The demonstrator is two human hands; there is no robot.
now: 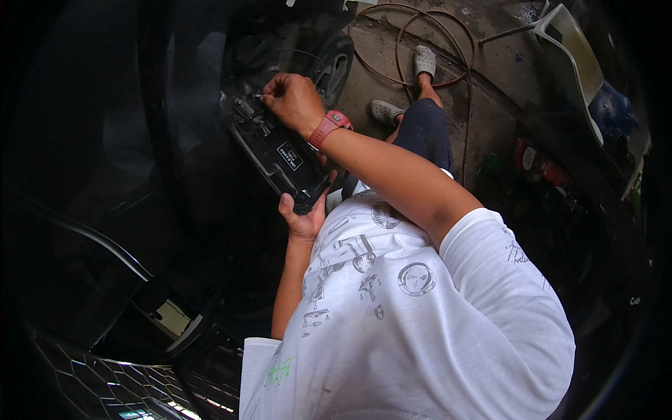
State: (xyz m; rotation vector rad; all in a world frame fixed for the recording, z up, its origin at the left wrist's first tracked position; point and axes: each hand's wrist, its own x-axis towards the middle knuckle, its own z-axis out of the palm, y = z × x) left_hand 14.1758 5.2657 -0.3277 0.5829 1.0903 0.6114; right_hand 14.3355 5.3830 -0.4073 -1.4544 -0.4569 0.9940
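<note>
A black fuel door (269, 150), with a white-edged label on its inner face, lies tilted beside the dark car body. My left hand (304, 218) holds its lower end, thumb on the near side and fingers partly hidden behind it. At the upper end sits a hinge mechanism (246, 112) with small metal parts. Over that end reaches my right hand (297, 101), a red watch on its wrist. Its thumb and fingertips are pinched together at the hinge, around something small and pale that I cannot make out. Whether the door is fixed to the car cannot be told.
Glossy dark car bodywork (84, 140) fills the left side, with a wheel (339, 70) beyond my right hand. A reddish hose (397, 49) loops on the concrete floor (497, 105) by my feet. At the upper right is a pale plastic chair (570, 59).
</note>
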